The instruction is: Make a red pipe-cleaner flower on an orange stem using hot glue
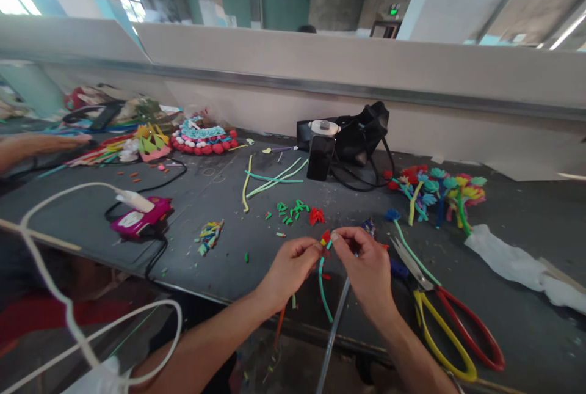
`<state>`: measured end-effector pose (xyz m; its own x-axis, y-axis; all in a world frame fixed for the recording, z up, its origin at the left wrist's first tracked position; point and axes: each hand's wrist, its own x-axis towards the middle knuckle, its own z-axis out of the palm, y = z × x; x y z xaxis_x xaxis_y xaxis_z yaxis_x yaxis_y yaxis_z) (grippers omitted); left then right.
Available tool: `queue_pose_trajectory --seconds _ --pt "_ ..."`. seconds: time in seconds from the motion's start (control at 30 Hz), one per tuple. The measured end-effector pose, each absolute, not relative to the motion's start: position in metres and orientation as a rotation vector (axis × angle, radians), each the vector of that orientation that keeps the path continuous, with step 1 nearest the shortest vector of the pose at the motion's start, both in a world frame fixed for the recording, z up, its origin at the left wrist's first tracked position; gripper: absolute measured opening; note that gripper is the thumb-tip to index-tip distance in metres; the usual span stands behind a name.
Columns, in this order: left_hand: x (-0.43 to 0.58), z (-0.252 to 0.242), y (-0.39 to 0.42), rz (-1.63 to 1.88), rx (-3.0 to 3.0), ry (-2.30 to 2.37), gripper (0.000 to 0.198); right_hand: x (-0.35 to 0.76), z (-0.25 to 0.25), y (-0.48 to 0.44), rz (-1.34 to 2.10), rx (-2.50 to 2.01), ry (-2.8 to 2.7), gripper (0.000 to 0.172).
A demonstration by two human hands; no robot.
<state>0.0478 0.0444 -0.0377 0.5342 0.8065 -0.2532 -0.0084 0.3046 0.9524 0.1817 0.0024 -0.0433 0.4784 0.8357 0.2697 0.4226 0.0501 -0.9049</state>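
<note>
My left hand (293, 267) pinches a small red and yellow pipe-cleaner flower (325, 237) between thumb and forefinger. A green pipe-cleaner stem (324, 293) hangs below it. My right hand (365, 266) is closed at the flower's other side, its thumb and forefinger on the red part. Just beyond my hands lie a pile of red pieces (316, 216) and scattered green pieces (293, 211). Under my right hand runs a translucent rod (336, 333) that sticks out past the table edge. To the right lie large scissors (423, 284) with red and yellow handles, blades apart.
Finished-looking pipe-cleaner flowers (439, 192) lie at the right. A black bag (366, 137) and phone (320, 159) are at the back. Leftward are a magenta power strip (141, 217) with a white cable (48, 278), a coloured pile (209, 237), and another person's hand (50, 145).
</note>
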Motion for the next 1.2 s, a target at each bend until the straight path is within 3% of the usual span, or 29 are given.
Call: queue_pose_trajectory --seconds 0.23,0.87,1.2 --pt "0.043 -0.038 0.048 0.650 1.118 0.824 0.031 0.198 -0.044 -0.004 0.454 -1.537 -1.070 0.026" --pt "0.045 -0.040 0.046 0.658 1.182 0.796 0.033 0.192 -0.037 -0.009 0.495 -1.521 -1.246 0.012" --pt "0.042 -0.041 0.049 0.631 1.034 0.739 0.026 0.196 -0.045 -0.005 0.726 -1.362 -0.925 0.013"
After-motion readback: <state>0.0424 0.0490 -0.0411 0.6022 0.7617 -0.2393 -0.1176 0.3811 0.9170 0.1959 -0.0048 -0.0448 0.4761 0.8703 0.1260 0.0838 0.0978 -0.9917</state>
